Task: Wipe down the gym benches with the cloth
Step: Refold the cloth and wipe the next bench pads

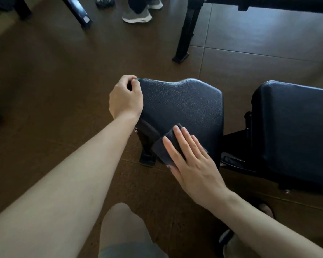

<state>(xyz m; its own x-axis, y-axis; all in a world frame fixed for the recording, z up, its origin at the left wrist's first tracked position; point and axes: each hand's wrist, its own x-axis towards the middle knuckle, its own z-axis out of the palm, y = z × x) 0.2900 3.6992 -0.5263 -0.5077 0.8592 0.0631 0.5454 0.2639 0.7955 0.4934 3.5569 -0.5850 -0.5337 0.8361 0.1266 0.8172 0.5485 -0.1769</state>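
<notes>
A dark padded bench seat fills the middle of the view. Its longer back pad lies to the right, across a gap. My left hand grips the seat's far left corner, fingers curled over the edge. My right hand lies flat with straight fingers on a dark folded cloth, pressing it against the seat's near left edge. Part of the cloth is hidden under my palm.
The black bench frame and foot stand under the seat. Another bench's black leg stands at the back right. A person's grey sneakers are at the top. My knee is below. Brown floor lies to the left.
</notes>
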